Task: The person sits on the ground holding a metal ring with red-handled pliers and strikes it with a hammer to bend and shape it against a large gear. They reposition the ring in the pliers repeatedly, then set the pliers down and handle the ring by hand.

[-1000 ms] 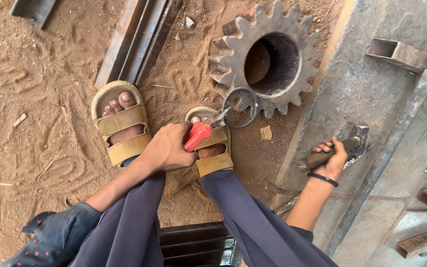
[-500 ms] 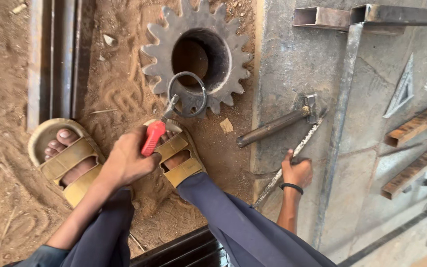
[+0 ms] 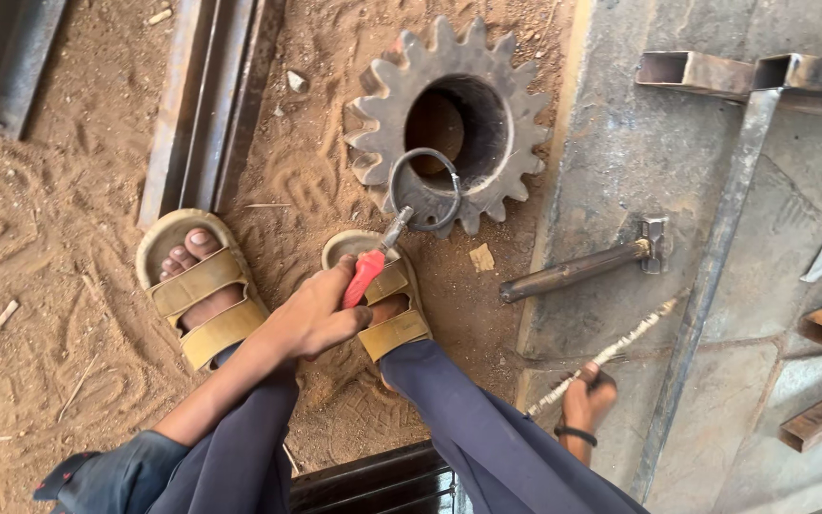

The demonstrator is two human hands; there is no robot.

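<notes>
A pair of pliers (image 3: 370, 271) with red handles is grasped in the left hand (image 3: 321, 314), the fingers being wrapped around the handles just below the gear (image 3: 449, 124). A ring (image 3: 425, 188) of grey wire is pinched in the pliers' metal nose; the ring lies against the lower face of the gear, overlapping the bottom of its bore and its lower teeth. The gear itself is lain flat on the sandy ground (image 3: 68, 286).

A thin, pale rod (image 3: 611, 352) is clenched at its lower end in the right hand (image 3: 587, 398), well to the lower right of the gear, over the grey steel plate (image 3: 620, 162). The rod is slanted up and to the right from the fist. A hammer (image 3: 587, 266) is left ungrasped on the plate's edge, between the gear and the right hand.

Two sandalled feet (image 3: 202, 286) are planted below and to the left of the gear, the nearer one being partly covered by the left hand. Steel channels (image 3: 206, 95) are laid on the sand to the gear's left.
</notes>
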